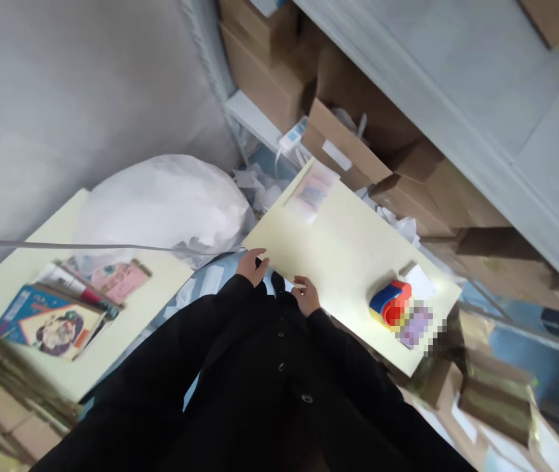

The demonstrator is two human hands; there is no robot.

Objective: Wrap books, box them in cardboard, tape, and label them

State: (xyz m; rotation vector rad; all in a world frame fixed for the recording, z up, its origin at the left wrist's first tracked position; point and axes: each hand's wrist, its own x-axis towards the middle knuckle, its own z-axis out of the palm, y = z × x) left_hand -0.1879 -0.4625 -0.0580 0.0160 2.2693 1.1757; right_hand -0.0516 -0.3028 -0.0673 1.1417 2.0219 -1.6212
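Note:
My left hand (253, 267) is at the near left corner of a pale yellow table (352, 242), thumb and fingers apart, with nothing in it. Just right of it, my right hand (305, 295) is by the table's near edge, its fingers loosely bent and apart, and no held thing shows. On the right part of this table stands a red, blue and yellow tape dispenser (390, 303). Beside it lie a white card or pad (419, 282) and a purple printed packet (415, 325), partly pixelated. A blurred printed packet (313, 190) lies at the far left corner.
A second pale table (161, 278) on the left bears a big white bag (166, 200), a blue picture book (46, 321) and a pink packet (122, 282). Shelves behind hold open cardboard boxes (348, 147) and a white power strip (293, 134). More cartons (495, 406) stand at lower right.

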